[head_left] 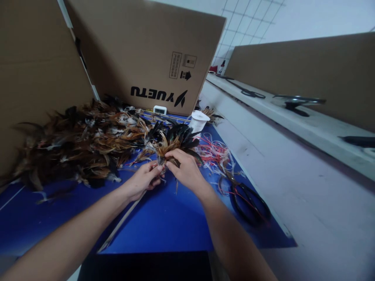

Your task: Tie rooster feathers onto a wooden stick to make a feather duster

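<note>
A bunch of brown and black feathers (pixel 175 138) is held between my two hands over the blue table. My left hand (pixel 146 179) is closed, its thumb and fingers pinching the bunch's base. The fingers of my right hand (pixel 186 168) are bent onto the lower feathers from the right, pinching them. From beneath my left hand a pale, thin stick or strip (pixel 123 221) slants toward the table's near edge; I cannot tell whether the hand grips it. Just left and behind lies a large heap of loose feathers (pixel 88 144).
Black-handled scissors (pixel 250 201) lie at the right beside tangled red and white strands (pixel 215 152). A white spool (pixel 198 120) stands behind them. A small white digital display (pixel 159 110) sits against a cardboard panel (pixel 146 50). Another cardboard panel (pixel 35 78) rises at left. The blue tabletop (pixel 175 222) extends nearer me.
</note>
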### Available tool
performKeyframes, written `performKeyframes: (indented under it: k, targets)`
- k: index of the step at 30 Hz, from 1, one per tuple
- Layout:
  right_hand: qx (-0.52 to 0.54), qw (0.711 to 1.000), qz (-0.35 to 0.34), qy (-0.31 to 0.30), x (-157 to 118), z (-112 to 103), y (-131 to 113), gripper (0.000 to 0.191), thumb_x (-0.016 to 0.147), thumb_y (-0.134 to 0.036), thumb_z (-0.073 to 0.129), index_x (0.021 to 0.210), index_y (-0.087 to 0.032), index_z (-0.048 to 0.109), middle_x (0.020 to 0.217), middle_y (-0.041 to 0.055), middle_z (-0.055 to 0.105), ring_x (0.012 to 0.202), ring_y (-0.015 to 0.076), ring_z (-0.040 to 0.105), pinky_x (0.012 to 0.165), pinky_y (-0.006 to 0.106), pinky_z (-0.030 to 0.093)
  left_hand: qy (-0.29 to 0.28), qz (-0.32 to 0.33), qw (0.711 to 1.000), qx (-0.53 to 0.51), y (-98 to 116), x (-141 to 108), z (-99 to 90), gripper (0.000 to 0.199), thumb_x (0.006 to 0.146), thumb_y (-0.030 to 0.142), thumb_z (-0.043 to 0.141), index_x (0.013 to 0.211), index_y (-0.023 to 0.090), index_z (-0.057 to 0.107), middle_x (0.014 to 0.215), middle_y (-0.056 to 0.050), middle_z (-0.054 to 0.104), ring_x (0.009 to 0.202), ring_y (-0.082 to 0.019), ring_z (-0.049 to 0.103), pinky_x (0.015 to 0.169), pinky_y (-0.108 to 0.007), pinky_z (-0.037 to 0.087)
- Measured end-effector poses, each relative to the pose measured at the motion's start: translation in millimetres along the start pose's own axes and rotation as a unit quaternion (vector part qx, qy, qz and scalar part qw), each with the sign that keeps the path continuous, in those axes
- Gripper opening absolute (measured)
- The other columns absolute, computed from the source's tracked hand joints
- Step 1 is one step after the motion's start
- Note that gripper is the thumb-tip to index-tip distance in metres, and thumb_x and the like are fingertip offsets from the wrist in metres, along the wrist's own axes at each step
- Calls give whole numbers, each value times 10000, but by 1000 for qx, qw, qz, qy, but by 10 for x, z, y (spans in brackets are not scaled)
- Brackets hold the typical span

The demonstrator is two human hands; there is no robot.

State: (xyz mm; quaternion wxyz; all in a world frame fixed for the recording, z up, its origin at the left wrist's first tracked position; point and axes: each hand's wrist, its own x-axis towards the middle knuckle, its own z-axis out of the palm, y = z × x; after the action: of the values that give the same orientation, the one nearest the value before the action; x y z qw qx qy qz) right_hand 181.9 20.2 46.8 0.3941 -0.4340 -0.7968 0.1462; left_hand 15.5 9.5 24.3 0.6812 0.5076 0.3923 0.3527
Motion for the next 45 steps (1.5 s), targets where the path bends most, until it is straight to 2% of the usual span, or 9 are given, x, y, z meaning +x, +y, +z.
performKeyframes:
  k: [9, 15, 17, 20, 24, 28, 33, 40, 45]
  targets:
    - [3, 997, 27, 69, 2, 6, -4, 301, 786, -197, 572, 1087, -208, 570, 1082, 48, 636, 1003, 179, 582, 899, 321, 438, 8, 14, 1000, -22, 18, -2, 6, 289, 811, 430, 566, 833, 160, 467, 716, 38, 420, 460, -15, 311, 368, -127, 128]
    - [-97, 976, -11, 196, -48, -70, -93, 254, 834, -227, 533, 1082, -204, 585, 1092, 109, 578, 1060, 238, 505, 945, 419, 387, 10, 13, 998, -53, 33, -9, -7, 269, 804, 402, 584, 790, 155, 479, 639, 50, 393, 440, -20, 281, 365, -136, 124]
    - [-144, 965, -32, 218, -89, -52, -139, 184, 842, -225, 528, 1001, -205, 619, 1035, 115, 598, 1032, 253, 499, 943, 438, 361, 9, 16, 998, -63, 47, -10, -16, 276, 798, 403, 592, 768, 150, 486, 621, 51, 379, 443, -22, 278, 366, -139, 126]
    - [-166, 967, -38, 187, -159, 40, -212, 132, 864, -237, 509, 866, -196, 634, 812, 89, 635, 842, 221, 554, 844, 388, 393, 8, 22, 997, -70, 71, -9, -28, 293, 791, 415, 599, 751, 146, 490, 597, 57, 355, 448, -27, 281, 370, -138, 133]
    - [-72, 990, 54, 104, -208, 233, -282, 196, 886, -314, 486, 800, -196, 618, 698, 42, 650, 639, 148, 582, 643, 273, 426, 26, 21, 997, -69, 66, 2, -31, 298, 792, 418, 597, 740, 155, 468, 560, 71, 326, 434, -28, 261, 365, -129, 131]
    - [47, 983, 159, 78, -175, 362, -259, 205, 858, -379, 507, 799, -215, 615, 634, 2, 637, 547, 119, 576, 532, 225, 417, 39, 34, 997, -56, 34, 15, -32, 298, 805, 429, 578, 751, 161, 460, 561, 71, 331, 435, -28, 276, 359, -115, 147]
    - [255, 924, 272, 81, -121, 429, -161, 196, 784, -388, 572, 737, -198, 573, 563, -31, 600, 421, 92, 519, 416, 198, 405, 37, 53, 997, -47, 27, 15, -29, 312, 795, 441, 584, 758, 154, 469, 671, 28, 456, 471, -26, 347, 356, -105, 168]
    - [332, 887, 305, 102, -103, 491, -128, 193, 714, -341, 621, 645, -179, 541, 471, -56, 536, 380, 62, 432, 384, 176, 324, 39, 63, 997, -25, 19, -4, -12, 323, 794, 460, 578, 764, 158, 467, 673, 32, 444, 474, -28, 347, 361, -106, 161]
    - [403, 842, 345, 98, -68, 449, -190, 192, 656, -278, 648, 589, -169, 506, 429, -64, 498, 371, 46, 388, 373, 168, 259, 13, 62, 998, -15, 41, -4, -14, 328, 797, 460, 574, 759, 143, 498, 676, 16, 461, 470, -28, 311, 362, -117, 151]
